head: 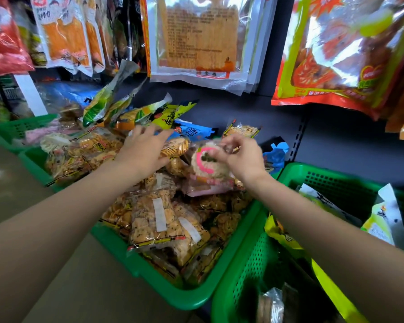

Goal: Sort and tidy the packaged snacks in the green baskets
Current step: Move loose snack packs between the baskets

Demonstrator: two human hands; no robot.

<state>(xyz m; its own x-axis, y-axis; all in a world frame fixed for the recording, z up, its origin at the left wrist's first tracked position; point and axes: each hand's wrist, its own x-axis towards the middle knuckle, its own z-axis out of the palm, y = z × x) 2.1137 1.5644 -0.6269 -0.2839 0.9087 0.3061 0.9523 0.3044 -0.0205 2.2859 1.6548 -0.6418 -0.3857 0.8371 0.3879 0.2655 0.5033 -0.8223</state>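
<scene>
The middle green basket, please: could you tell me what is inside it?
The middle green basket is heaped with clear packets of golden crackers. The right hand holds a round pink-ringed rice cake packet above the heap. Deeper layers and the basket floor are covered.

We face three baskets in a row. The middle basket (229, 248) is heaped with cracker packets (159, 220). A left basket (16, 127) sits behind and to its left; a right basket (247, 264) touches its right side. Our left hand (142, 152) and right hand (240, 157) are above the heap, a round rice cake packet (208, 166) between them. Hanging bags (196, 43) are behind and above.
</scene>
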